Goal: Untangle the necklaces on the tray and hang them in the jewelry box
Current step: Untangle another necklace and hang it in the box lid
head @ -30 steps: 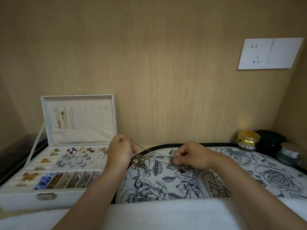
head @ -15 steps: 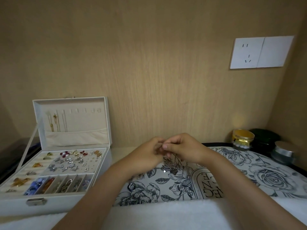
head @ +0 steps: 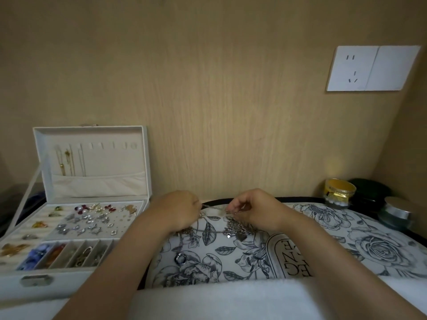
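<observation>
evidently a thin silver chain (head: 213,206) is pinched in both the left hand (head: 178,210) and the right hand (head: 256,209) and held taut between them, probably to tease it from the necklace tangle (head: 235,229) lying on the floral tray (head: 369,248); the jewelry box (head: 69,276) is set open beside it.

Wall panel (head: 208,88): matt wood-grain veneer. Jewelry box (head: 92,130): smooth white shell, possibly faux leather, with a matt, velvety cream lining and a dull metal latch (head: 34,280). Necklaces (head: 235,228): fine silvery metal chains, glinting. Tray (head: 381,248): smooth, low-sheen surface with a black-and-white floral print. Socket plate (head: 372,68): smooth white plastic. 1 jar (head: 339,191): glossy gold finish. Neighbouring lid (head: 397,212): satin silver metal. Foreground cloth (head: 219,299): soft, matt white.
</observation>
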The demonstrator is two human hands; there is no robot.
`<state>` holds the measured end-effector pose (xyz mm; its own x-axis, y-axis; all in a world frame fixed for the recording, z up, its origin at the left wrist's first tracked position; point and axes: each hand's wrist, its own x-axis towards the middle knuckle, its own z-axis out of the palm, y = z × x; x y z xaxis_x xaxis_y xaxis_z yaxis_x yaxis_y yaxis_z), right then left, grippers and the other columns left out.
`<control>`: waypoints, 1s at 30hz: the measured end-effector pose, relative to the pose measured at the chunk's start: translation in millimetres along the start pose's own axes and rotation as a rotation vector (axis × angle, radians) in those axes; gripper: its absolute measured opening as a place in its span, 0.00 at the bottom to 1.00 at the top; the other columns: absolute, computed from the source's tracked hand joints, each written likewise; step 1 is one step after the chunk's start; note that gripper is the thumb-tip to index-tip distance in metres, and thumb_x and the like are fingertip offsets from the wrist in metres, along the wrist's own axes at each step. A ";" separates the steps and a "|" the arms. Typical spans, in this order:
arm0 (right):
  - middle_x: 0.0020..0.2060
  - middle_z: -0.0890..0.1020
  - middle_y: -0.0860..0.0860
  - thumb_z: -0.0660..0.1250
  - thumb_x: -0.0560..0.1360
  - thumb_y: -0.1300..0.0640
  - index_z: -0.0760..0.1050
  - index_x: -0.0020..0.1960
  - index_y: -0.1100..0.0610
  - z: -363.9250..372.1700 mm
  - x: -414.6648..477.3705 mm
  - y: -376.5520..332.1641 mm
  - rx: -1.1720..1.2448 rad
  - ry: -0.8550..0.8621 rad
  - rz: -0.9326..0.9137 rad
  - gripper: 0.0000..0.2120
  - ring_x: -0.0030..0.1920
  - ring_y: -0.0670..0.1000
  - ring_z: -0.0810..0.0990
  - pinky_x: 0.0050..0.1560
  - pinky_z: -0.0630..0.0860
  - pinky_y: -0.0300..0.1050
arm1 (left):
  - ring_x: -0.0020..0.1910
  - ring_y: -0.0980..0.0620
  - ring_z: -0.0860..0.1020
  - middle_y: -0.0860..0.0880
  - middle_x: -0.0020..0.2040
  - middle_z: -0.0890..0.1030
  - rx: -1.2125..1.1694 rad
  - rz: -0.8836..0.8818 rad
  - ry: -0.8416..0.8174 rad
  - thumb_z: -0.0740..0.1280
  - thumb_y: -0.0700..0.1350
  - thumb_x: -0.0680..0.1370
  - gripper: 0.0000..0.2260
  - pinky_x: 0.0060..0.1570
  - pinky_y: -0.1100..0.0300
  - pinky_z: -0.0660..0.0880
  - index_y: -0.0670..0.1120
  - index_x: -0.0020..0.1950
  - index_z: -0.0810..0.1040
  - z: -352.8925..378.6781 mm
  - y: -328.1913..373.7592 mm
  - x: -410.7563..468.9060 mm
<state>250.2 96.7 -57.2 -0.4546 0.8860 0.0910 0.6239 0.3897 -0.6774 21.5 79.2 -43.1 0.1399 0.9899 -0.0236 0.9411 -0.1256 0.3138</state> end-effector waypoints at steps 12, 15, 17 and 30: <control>0.44 0.87 0.42 0.72 0.76 0.62 0.86 0.51 0.50 -10.3 -6.8 -9.3 0.063 -0.189 0.068 0.09 0.49 0.41 0.84 0.59 0.78 0.37 | 0.53 0.56 0.77 0.58 0.51 0.76 0.003 0.141 -0.071 0.68 0.44 0.76 0.11 0.51 0.63 0.74 0.54 0.57 0.82 2.4 10.2 -7.2; 0.37 0.85 0.38 0.70 0.77 0.62 0.85 0.51 0.49 -5.8 -3.2 -4.8 -0.019 -0.049 0.037 0.10 0.43 0.41 0.84 0.53 0.80 0.41 | 0.51 0.58 0.76 0.58 0.50 0.76 -0.028 0.265 -0.090 0.72 0.51 0.75 0.11 0.50 0.63 0.74 0.55 0.57 0.82 19.8 16.9 -8.0; 0.43 0.85 0.38 0.70 0.78 0.61 0.85 0.51 0.45 -0.2 -2.6 -2.3 -0.119 -0.065 0.021 0.11 0.47 0.40 0.84 0.55 0.80 0.42 | 0.49 0.56 0.77 0.56 0.48 0.77 -0.015 0.307 -0.035 0.73 0.51 0.74 0.06 0.52 0.57 0.76 0.54 0.50 0.82 29.6 17.9 -6.2; 0.43 0.84 0.50 0.67 0.79 0.49 0.82 0.49 0.55 -4.6 -4.3 11.3 -0.551 0.080 0.314 0.11 0.45 0.50 0.81 0.43 0.74 0.43 | 0.46 0.57 0.80 0.53 0.46 0.82 -0.433 0.207 -0.029 0.60 0.47 0.83 0.05 0.52 0.56 0.77 0.50 0.50 0.74 23.5 12.2 -8.7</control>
<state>262.1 98.5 -61.8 -0.1617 0.9867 0.0179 0.9647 0.1619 -0.2077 39.0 67.4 -61.3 0.3250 0.9440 0.0563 0.6788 -0.2743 0.6812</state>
